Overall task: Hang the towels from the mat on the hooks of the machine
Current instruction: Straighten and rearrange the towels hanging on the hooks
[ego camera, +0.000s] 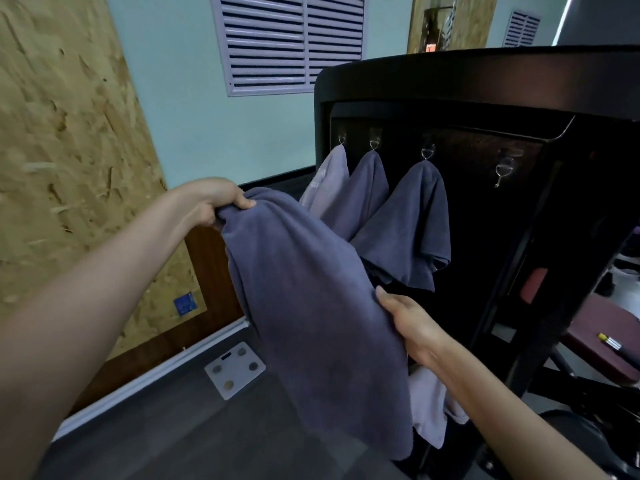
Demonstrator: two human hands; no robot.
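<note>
1. chipboard panel [52, 133]: wall, 9 to 11 o'clock of the view.
2. left hand [211, 206]: 10 o'clock of centre; fingers curled over a bunched top corner of the held towel, gripping it.
3. blue sticker [184, 304]: low on the panel, 8 o'clock.
4. white scale [235, 370]: on the dark floor, 7 o'clock, just left of the held towel's hanging edge.
5. held towel [311, 306]: dark grey-blue, centre; drapes from 10 o'clock down to 6 o'clock, in the air between both hands, apart from the hooks.
6. louvred vent [291, 39]: 12 o'clock, on the pale green wall.
7. pale towel [334, 181]: hangs from the first hook [342, 137], 1 o'clock.
8. second towel [367, 192]: dark, on the second hook [374, 142], overlapping the pale towel.
9. third towel [408, 230]: dark, on the third hook [428, 151].
10. right hand [412, 327]: 4 o'clock; thumb on the front of the held towel's right edge, fingers hidden behind it, pinching the cloth.
11. low pale cloth [427, 407]: 5 o'clock, under the right forearm; its support is hidden.
12. fourth hook [504, 168]: 2 o'clock, bare.
13. machine [485, 81]: black frame carrying all four hooks, 1 to 3 o'clock.
14. maroon pad [595, 341]: 4 o'clock, with a yellow-tipped pen [609, 342] lying on it.
</note>
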